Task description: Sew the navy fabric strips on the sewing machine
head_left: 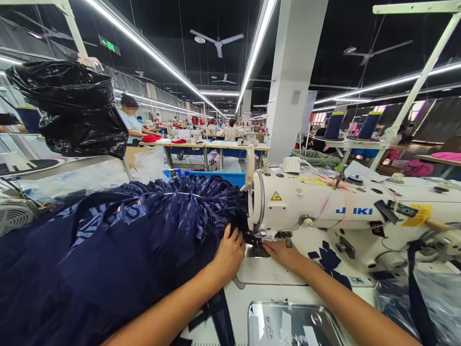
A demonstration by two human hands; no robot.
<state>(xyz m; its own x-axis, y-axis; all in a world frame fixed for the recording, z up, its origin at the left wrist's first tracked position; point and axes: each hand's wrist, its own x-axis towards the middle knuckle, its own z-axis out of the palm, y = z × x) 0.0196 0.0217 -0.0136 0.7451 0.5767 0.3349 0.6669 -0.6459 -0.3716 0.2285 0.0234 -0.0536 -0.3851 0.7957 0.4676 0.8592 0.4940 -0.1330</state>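
Navy lace fabric (144,240), heaped beyond the left hand (230,252), whose flat, open grip presses it down for feeding; presser foot (257,242) just between both grips; right hand (284,251) steadies the edge there, pinch indiscernible.

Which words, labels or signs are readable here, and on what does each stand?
"JUKI": blue letters on the sewing machine.
Symbol only, no words: yellow warning triangle on the machine head.
Too blurred to read: green ceiling sign, yellow tag.
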